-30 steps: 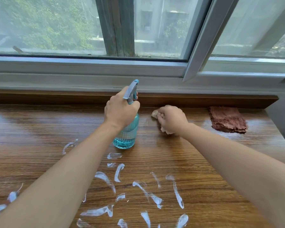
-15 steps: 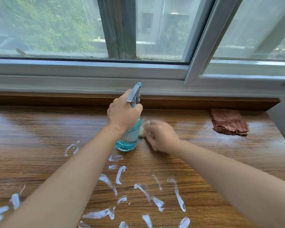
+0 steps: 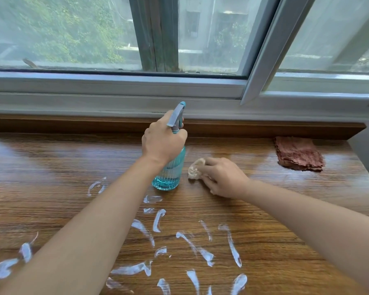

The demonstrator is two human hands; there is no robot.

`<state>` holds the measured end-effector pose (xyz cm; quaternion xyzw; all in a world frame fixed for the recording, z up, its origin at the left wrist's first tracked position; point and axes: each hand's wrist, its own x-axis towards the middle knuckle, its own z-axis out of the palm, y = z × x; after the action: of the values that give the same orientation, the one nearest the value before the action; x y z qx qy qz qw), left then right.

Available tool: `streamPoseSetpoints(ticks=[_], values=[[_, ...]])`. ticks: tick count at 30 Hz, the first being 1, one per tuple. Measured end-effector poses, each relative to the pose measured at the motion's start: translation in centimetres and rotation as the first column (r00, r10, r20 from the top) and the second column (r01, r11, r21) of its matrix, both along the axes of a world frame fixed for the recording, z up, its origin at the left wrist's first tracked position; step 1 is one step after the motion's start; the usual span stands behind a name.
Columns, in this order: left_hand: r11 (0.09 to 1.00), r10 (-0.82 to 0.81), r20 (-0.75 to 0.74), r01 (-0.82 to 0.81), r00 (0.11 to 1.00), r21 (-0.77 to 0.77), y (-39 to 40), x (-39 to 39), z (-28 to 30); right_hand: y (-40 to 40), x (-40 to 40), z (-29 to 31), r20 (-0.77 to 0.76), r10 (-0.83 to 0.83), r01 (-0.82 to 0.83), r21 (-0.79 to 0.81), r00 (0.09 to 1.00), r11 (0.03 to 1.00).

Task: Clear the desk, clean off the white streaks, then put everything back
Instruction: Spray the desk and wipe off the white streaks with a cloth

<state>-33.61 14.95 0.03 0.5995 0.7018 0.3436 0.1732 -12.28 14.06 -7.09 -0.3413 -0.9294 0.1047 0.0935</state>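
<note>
A teal ribbed spray bottle [image 3: 168, 173] with a grey trigger head stands upright on the wooden desk [image 3: 51, 167]. My left hand [image 3: 163, 141] is wrapped around its neck. Just right of the bottle, my right hand [image 3: 224, 177] presses a small cream-coloured cloth wad [image 3: 195, 171] onto the desk, fingers closed over it. Several white streaks [image 3: 200, 248] are smeared across the near part of the desk, from the left edge to the middle.
A folded reddish-brown cloth [image 3: 298, 155] lies at the far right of the desk near the raised back ledge [image 3: 264, 129]. Behind it runs the window frame [image 3: 136, 86]. The desk's right edge drops off beside the cloth.
My right hand has slid the cream cloth wad from near the back ledge toward me, left up against the bottle and back a little right. My left hand has stayed on the bottle.
</note>
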Motion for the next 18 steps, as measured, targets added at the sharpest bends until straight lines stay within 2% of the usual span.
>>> streamPoseSetpoints(ticks=[2, 4, 5, 7, 10, 12, 13, 15, 18], values=[[1.0, 0.001, 0.001, -0.001, 1.0, -0.001, 0.0, 0.0, 0.1, 2.6, -0.6, -0.2, -0.018, -0.221, 0.222, 0.025, 0.975, 0.975], [1.0, 0.005, -0.006, -0.005, 1.0, 0.008, 0.0, 0.0, 0.0, 4.7, -2.3, -0.6, -0.029, -0.463, 0.462, -0.017, 0.886, 0.886], [1.0, 0.007, -0.012, -0.007, 1.0, 0.013, 0.0, 0.1, -0.1, 5.0, -3.3, -0.7, -0.049, -0.522, 0.521, -0.033, 0.851, 0.853], [1.0, 0.016, -0.014, -0.016, 1.0, 0.013, 0.1, 0.2, 0.0, 3.9, -4.7, -0.7, -0.099, -0.503, 0.499, -0.065, 0.858, 0.864], [0.999, 0.033, -0.001, -0.033, 0.999, -0.006, 0.2, 0.3, 0.1, -0.6, -3.4, -0.8, -0.084, -0.221, 0.211, -0.108, 0.972, 0.971], [1.0, 0.029, 0.008, -0.029, 1.0, -0.011, 0.1, 0.3, 0.2, -2.3, -1.0, -0.4, -0.025, -0.086, 0.083, -0.107, 0.996, 0.991], [1.0, 0.026, 0.01, -0.026, 1.0, -0.011, 0.1, 0.3, 0.2, -2.0, 0.0, -0.1, 0.001, -0.09, 0.09, -0.085, 0.996, 0.992], [1.0, 0.022, 0.007, -0.022, 1.0, -0.011, 0.0, 0.2, 0.2, 0.2, 1.1, 0.1, 0.038, -0.25, 0.251, -0.046, 0.968, 0.967], [1.0, 0.016, -0.001, -0.016, 1.0, 0.001, 0.1, 0.2, 0.2, 3.4, 0.4, 0.0, 0.015, -0.55, 0.55, 0.004, 0.835, 0.835]])
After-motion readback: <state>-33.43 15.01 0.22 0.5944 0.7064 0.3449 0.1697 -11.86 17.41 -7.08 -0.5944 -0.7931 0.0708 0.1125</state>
